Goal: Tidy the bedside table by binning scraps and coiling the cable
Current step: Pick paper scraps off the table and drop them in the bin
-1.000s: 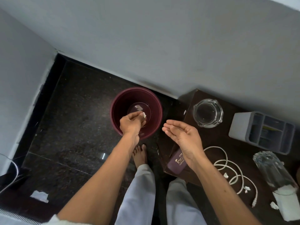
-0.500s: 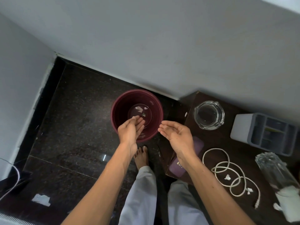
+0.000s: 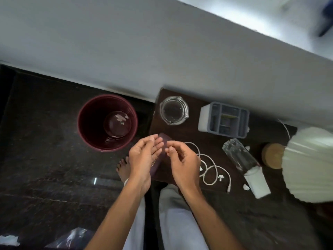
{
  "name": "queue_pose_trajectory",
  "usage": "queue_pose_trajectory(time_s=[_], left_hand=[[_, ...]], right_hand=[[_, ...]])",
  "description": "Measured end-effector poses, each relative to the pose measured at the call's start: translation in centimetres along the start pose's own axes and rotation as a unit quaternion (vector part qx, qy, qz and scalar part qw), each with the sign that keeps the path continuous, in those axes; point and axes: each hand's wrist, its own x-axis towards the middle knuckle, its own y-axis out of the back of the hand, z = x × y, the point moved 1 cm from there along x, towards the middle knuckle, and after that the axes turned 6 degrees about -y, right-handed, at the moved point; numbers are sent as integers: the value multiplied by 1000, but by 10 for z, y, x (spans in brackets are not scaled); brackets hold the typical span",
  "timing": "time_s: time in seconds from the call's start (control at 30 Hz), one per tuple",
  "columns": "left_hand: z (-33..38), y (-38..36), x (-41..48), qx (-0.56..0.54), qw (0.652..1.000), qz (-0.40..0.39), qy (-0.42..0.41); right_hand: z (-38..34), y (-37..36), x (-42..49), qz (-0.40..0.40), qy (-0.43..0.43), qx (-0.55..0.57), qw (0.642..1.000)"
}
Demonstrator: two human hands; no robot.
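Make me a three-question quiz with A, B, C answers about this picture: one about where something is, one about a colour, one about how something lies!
1. Where does the bin stand? A) on the floor beside the table B) on the table C) on a shelf
2. What colour is the cable? A) black B) white C) red
3. How does the cable lie? A) wound tight and tied B) inside the bin C) in loose loops on the table
Answers: 1 A, it stands on the dark floor left of the table; 2 B, it shows white against the dark wood; 3 C, open loops sprawl, one plug end free.
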Motion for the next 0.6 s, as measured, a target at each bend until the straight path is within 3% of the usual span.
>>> queue_pose_trajectory(time_s=[0.17,0.3,0.43,0.6], left_hand=[[-31,-22,-26,35,999,-22,17],[-51,-40,-40,52,998,-28,24],[-66,-53,-48,75,997,-28,25],[-77,-61,-54,94,995,-19,16]], right_hand=[[27,63,-13,95,37,-39,994],[61,107,-10,143,74,-147,976],[98,126,-3,85,92,-235,964],[127,121,13,19,93,-240,966]])
